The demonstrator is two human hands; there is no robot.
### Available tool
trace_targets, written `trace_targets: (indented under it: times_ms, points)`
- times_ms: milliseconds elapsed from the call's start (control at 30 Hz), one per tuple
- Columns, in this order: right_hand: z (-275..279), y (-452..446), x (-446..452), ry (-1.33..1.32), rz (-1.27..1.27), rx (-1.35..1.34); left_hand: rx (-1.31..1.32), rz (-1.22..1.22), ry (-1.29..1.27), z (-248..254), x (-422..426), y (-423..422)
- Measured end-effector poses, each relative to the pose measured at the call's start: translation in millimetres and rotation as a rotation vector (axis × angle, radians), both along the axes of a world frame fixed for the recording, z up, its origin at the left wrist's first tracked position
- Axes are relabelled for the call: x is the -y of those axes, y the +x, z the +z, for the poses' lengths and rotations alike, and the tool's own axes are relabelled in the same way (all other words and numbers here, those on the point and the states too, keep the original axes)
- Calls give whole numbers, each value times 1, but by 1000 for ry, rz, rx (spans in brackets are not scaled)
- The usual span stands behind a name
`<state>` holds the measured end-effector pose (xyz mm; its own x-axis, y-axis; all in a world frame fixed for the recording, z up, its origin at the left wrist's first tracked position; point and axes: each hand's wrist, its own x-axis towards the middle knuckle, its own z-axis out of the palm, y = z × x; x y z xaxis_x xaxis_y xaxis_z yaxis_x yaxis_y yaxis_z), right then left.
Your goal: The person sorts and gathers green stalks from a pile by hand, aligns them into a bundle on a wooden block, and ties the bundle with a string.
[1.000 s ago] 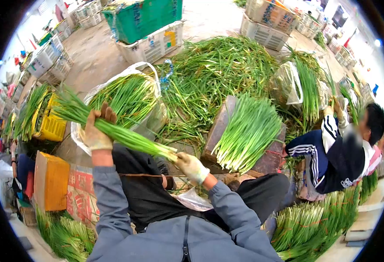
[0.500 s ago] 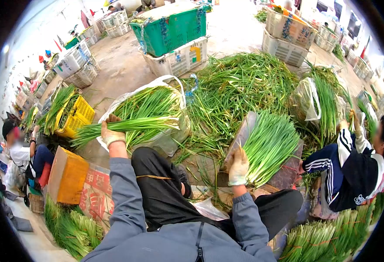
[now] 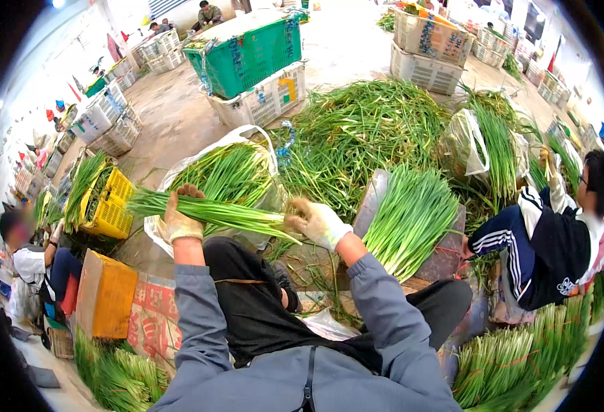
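My left hand (image 3: 183, 218), in a pale glove with dirt-darkened fingers, is wrapped round a bunch of green chives (image 3: 230, 211). The bunch lies nearly level, leaf tips to the left and pale stem ends to the right. At those stem ends is my right hand (image 3: 319, 223), gloved too, its fingers apart and loosely curved; whether they touch the stems I cannot tell. Behind the held bunch, a white bag (image 3: 163, 180) stands open with more chives in it. A neat pile of chives (image 3: 412, 223) rests on a dark board (image 3: 453, 242) to the right.
Ahead is a big heap of loose leaves (image 3: 370, 134). Behind it stand a green crate (image 3: 250, 58) and stacked white crates (image 3: 425, 65). A cardboard box (image 3: 106, 294) and yellow basket (image 3: 113, 206) are at left. Co-workers sit on either side; tied bundles (image 3: 521, 357) lie right.
My right hand has left the chive pile on the board and moved left to the stem ends of the held bunch. The view has shifted slightly to the right.
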<state>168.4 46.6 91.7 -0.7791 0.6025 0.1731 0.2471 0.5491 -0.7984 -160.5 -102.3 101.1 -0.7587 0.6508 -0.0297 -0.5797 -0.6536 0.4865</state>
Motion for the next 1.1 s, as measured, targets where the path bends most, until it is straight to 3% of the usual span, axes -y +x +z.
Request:
trace_targets:
  times_ms: [67,167,200,267,467,533,600,667,833,933,967,1033,1067,1100]
  points:
    - [-6,3,-7,-83,214,62,-75,-129,16,-6,-1,-7]
    - [-10,20,-7,97,176,63,-42,-133,-79,-3,4,-11]
    - [-11,31,-8,256,88,33,-39,-98,-141,-2,6,-12]
    - [-39,43,-24,-303,-197,-307,-125,-97,-123,-2,9,-13]
    - [-65,59,-67,-285,-803,-574,-111,-20,-100,-11,10,-32]
    - [-42,71,-67,-518,-870,-862,-51,98,-122,-10,12,-37]
    - [-32,85,-81,-535,-990,-1003,-163,122,-189,-10,18,-50]
    - [-28,99,-98,-505,-1012,-1153,-85,207,-189,11,18,-31]
    - [7,111,-118,-524,-1121,-1369,-92,192,-98,-1,27,-46]
    - [38,119,-134,-536,-1042,-1546,-58,186,-57,-5,28,-50]
    - [42,118,-139,-487,-1078,-1424,-51,169,-29,-8,28,-52]
    - [47,97,-152,-503,-886,-953,-33,127,-15,-7,21,-47]
    - [46,86,-151,-459,-724,-489,-24,100,-32,-7,16,-41]
    - [41,72,-149,-254,-736,-136,-20,103,-18,3,11,-24]
